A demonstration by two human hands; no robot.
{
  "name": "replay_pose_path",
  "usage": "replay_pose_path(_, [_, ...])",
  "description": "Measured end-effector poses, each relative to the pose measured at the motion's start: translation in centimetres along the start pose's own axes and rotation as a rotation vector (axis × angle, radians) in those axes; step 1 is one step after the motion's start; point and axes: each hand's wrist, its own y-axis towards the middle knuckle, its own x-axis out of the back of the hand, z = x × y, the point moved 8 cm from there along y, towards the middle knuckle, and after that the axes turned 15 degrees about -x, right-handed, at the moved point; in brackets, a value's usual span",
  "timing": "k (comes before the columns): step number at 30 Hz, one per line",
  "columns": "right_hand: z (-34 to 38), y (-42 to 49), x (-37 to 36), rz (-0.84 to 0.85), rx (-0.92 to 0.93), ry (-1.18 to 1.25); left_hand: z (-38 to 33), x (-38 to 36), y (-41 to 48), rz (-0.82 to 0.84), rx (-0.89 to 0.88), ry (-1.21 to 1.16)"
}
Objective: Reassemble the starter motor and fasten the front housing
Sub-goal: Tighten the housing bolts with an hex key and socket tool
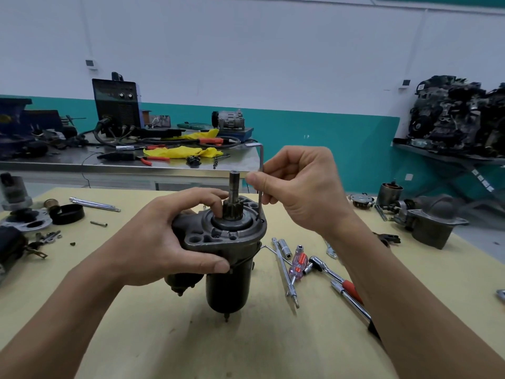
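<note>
Yellow tabletop [164, 337], mid-fastening of front housing [218, 237]. Gripping starter motor [228, 285] with left hand [164, 242], fingers [216, 265] clamped; pinching upright hex key [261, 170] in right hand [303, 192]. Next likely calls for steady turning.

Welding machine [117, 105] and yellow rag [183, 152] on steel bench [68, 160] behind, engine [459, 116] on right shelf [437, 155]

White wall [246, 50] up top, teal band [341, 149] along the bottom. Straight behind the fingers [284, 165] sits a stainless steel bench [240, 160], off to their right a dark metal shelf [437, 155] against the wall. Yellowish worktable [164, 337] below them. Lighting's flat and even.
</note>
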Motion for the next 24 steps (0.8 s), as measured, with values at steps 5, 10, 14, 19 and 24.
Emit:
replay_pose_path(5, [-0.9,-0.1,0.5,0.014,-0.070,0.028,0.6,0.3,-0.9,-0.092,-0.058,0.001])
replay_pose_path(10, [-1.6,-1.2,0.0,0.056,-0.110,-0.060,0.8,-0.3,-1.2,-0.077,-0.063,-0.030])
replay_pose_path(14, [-1.7,-1.9,0.6,0.066,-0.123,-0.076,1.1,0.2,-1.4,-0.101,-0.052,-0.031])
replay_pose_path(19, [-1.1,-2.3,0.9,-0.058,-0.041,-0.020,1.6,0.2,-1.9,-0.139,-0.049,-0.070])
replay_pose_path(24, [-1.0,-2.1,0.8,-0.144,-0.026,-0.005,2.4,0.3,-2.0,-0.233,0.000,-0.116])
